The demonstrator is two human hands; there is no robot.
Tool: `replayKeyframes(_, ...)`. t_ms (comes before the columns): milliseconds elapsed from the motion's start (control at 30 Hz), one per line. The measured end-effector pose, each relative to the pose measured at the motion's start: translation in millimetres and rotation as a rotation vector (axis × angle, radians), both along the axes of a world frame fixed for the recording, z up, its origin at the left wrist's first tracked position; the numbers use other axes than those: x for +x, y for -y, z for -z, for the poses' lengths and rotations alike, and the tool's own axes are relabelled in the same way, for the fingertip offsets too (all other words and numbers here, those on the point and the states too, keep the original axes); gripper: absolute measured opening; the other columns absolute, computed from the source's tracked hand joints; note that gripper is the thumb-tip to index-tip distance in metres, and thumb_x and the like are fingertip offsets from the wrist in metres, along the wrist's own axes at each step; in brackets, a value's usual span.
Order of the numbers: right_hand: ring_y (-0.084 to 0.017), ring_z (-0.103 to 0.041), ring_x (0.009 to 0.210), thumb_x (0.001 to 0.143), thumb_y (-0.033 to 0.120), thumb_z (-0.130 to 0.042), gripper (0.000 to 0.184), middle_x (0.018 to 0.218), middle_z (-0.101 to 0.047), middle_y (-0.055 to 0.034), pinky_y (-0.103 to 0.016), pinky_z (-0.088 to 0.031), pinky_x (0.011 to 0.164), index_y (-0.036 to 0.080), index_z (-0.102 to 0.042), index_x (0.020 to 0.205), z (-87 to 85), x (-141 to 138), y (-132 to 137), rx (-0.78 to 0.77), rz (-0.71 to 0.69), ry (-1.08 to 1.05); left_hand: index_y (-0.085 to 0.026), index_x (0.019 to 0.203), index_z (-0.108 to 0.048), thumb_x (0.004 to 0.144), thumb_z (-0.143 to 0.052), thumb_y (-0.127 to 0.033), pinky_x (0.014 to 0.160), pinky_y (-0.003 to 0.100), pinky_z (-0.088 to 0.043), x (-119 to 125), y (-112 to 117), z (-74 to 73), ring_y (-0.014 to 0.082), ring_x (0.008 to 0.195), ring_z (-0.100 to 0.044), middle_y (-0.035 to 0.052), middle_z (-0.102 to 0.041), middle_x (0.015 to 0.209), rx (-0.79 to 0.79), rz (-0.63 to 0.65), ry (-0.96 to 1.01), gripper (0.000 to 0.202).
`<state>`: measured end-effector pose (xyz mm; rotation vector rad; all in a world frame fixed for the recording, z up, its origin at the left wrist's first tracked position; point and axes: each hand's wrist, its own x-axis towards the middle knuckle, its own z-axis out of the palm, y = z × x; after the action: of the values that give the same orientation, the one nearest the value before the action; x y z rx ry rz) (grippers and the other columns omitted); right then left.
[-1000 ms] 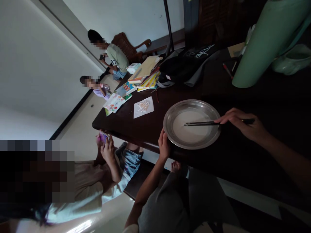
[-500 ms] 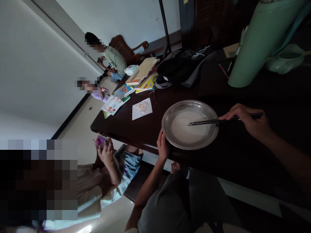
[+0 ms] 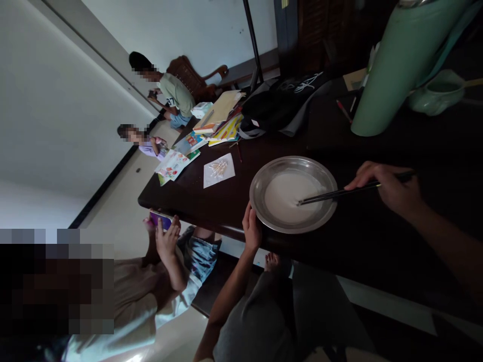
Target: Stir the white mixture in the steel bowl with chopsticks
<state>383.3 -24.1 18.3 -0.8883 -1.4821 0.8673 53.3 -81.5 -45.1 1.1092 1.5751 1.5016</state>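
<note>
On the dark table stands a round metal bowl (image 3: 260, 208) with a whitish liquid (image 3: 285, 191) in it. My left hand (image 3: 251, 229) grips the bowl's near left rim, its fingers against the outer side. Closed around a pair of dark chopsticks (image 3: 332, 194), my right hand (image 3: 394, 188) is to the right of the bowl. The chopstick tips dip into the liquid near the middle of the bowl.
Cotton swabs (image 3: 219, 168) lie on a white paper left of the bowl. Behind them are books (image 3: 217, 118) and a black bag (image 3: 275, 110). A green bottle (image 3: 400, 70) and a small green pot (image 3: 437, 95) stand at right. Beside me a person holds a phone (image 3: 160, 221); two others are farther back.
The chopstick tips have shifted a little toward me and to the right within the liquid. My left hand keeps its place on the bowl. The whole view has drifted slightly.
</note>
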Motion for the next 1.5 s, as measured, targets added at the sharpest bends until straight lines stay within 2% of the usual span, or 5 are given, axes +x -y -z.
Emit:
replayKeyframes(367,-0.020,-0.067,0.073,0.102,0.043,-0.054,0.043,0.073,-0.078,-0.0025,-0.036,-0.049,0.074,0.027,-0.073,0.067,0.9,1,-1,0.056,0.053,-0.018,-0.016,0.124,-0.075,0.088,-0.059,-0.069,0.116,0.043,-0.043,0,2,-2.0,0.0326,0.132,-0.062,0.0135,-0.074,0.130,-0.002,0.010,-0.011,0.066)
replayKeyframes(533,-0.023,-0.070,0.086,0.099,0.047,-0.060,0.032,0.089,-0.083,-0.0035,-0.038,-0.052,0.080,0.029,-0.080,0.081,4.3,-7,0,0.015,-0.198,0.114,-0.015,0.124,-0.075,0.089,-0.058,-0.069,0.116,0.043,-0.042,0,2,-2.5,0.0326,0.132,-0.061,0.0143,-0.074,0.129,0.003,0.007,-0.014,0.067)
replayKeyframes(733,-0.021,-0.067,0.075,0.102,0.043,-0.056,0.040,0.077,-0.080,-0.0019,-0.037,-0.049,0.077,0.028,-0.074,0.069,2.9,-1,0,0.071,0.033,0.027,-0.016,0.123,-0.075,0.088,-0.058,-0.068,0.114,0.042,-0.044,0,2,-4.5,0.0320,0.130,-0.063,0.0138,-0.074,0.130,-0.007,0.012,-0.013,0.065)
replayKeyframes(967,-0.022,-0.073,0.088,0.099,0.045,-0.061,0.028,0.093,-0.084,-0.0022,-0.038,-0.053,0.082,0.031,-0.080,0.086,7.3,-8,0,0.042,-0.187,0.137,-0.017,0.123,-0.075,0.089,-0.057,-0.069,0.114,0.042,-0.044,1,2,-7.2,0.0318,0.130,-0.063,0.0129,-0.075,0.129,0.003,0.024,-0.026,0.065)
replayKeyframes(1500,-0.023,-0.072,0.082,0.097,0.053,-0.060,0.038,0.084,-0.082,-0.0035,-0.041,-0.053,0.081,0.029,-0.078,0.074,3.0,-7,1,0.029,-0.015,0.101,-0.017,0.124,-0.075,0.087,-0.059,-0.071,0.115,0.042,-0.043,0,2,1.5,0.0318,0.131,-0.062,0.0134,-0.074,0.130,0.002,0.012,0.022,0.068)
